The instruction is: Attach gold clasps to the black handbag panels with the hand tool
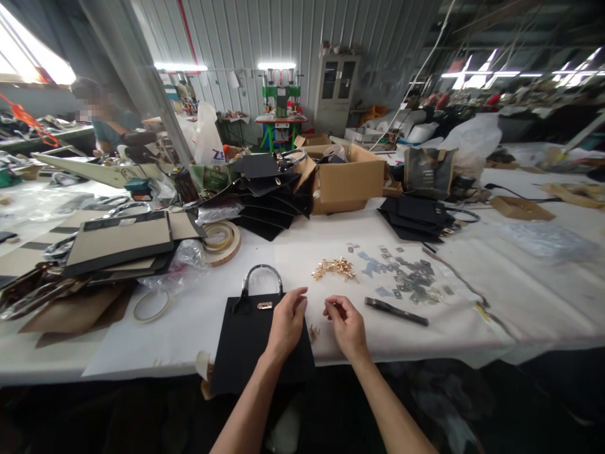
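Note:
A black bag panel (246, 340) with a wrapped handle (263, 267) and a small gold clasp (265, 306) lies at the table's front edge. Over its right side is my left hand (287, 320), fingers bent toward the right; whether they hold anything is too small to tell. My right hand (346, 323) is pinched closed just right of the panel, on something I cannot make out. A few small gold pieces (314, 332) lie between my hands. Beyond them sits a pile of gold hardware (335, 269). Flat metal plates (416, 277) are scattered to the right, behind a dark bar-shaped tool (396, 311).
Stacked panels (120, 244) and tape rolls (222, 243) lie left. Black bag pieces (267, 208) and a cardboard box (350, 176) stand behind. More black pieces (416, 217) and a plastic bag (548, 243) lie right. A person (111, 120) is at the far left.

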`<state>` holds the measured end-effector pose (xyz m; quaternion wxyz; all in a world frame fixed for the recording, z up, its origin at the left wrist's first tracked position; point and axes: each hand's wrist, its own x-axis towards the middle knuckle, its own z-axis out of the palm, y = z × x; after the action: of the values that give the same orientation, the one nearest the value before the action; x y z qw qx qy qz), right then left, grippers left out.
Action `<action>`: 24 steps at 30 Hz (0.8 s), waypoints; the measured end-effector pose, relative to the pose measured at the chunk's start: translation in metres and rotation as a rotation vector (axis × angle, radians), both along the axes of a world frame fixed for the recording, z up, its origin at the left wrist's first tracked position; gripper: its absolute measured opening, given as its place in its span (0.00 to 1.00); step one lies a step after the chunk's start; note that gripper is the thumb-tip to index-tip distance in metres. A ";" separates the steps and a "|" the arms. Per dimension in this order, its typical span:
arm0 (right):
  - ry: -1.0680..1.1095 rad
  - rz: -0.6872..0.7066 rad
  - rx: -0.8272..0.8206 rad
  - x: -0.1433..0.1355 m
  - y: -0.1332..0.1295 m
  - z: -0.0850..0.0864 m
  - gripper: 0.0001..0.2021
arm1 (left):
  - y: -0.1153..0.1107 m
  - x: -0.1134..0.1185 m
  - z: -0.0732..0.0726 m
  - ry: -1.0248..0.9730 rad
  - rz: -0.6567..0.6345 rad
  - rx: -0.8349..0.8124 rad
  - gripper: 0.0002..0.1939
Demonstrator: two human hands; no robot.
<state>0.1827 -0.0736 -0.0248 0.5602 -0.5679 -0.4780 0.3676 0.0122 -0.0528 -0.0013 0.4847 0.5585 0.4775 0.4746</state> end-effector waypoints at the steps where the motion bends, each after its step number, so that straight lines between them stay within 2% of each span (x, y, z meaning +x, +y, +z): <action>1: 0.016 -0.025 -0.008 0.002 0.000 0.000 0.15 | 0.001 0.000 -0.004 0.017 0.030 0.003 0.15; 4: 0.054 -0.024 -0.049 0.009 -0.005 0.006 0.16 | 0.002 -0.006 -0.012 0.077 0.076 0.020 0.13; 7: -0.039 0.188 -0.048 0.015 -0.017 0.015 0.17 | 0.000 -0.008 -0.011 0.186 0.055 0.089 0.13; 10: -0.261 0.427 -0.012 0.015 -0.027 0.024 0.20 | -0.002 -0.007 -0.008 0.260 0.035 0.130 0.14; 13: -0.422 0.553 0.016 0.012 -0.031 0.026 0.11 | -0.003 -0.005 -0.008 0.266 0.040 0.129 0.14; 16: -0.424 0.555 0.025 0.009 -0.029 0.023 0.08 | -0.004 -0.006 -0.009 0.212 0.057 0.114 0.13; 19: -0.341 0.470 0.048 0.010 -0.024 0.017 0.07 | -0.006 -0.008 -0.008 0.167 0.057 0.104 0.12; 21: -0.267 0.375 0.083 0.012 -0.019 0.014 0.06 | -0.007 -0.007 -0.005 0.135 -0.005 0.084 0.13; 24: -0.163 0.260 0.122 0.013 -0.011 0.009 0.06 | -0.009 -0.003 0.000 0.017 -0.188 -0.003 0.17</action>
<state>0.1955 -0.0842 -0.0156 0.5009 -0.4942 -0.6126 0.3599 0.0094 -0.0615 -0.0018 0.5238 0.6039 0.4278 0.4217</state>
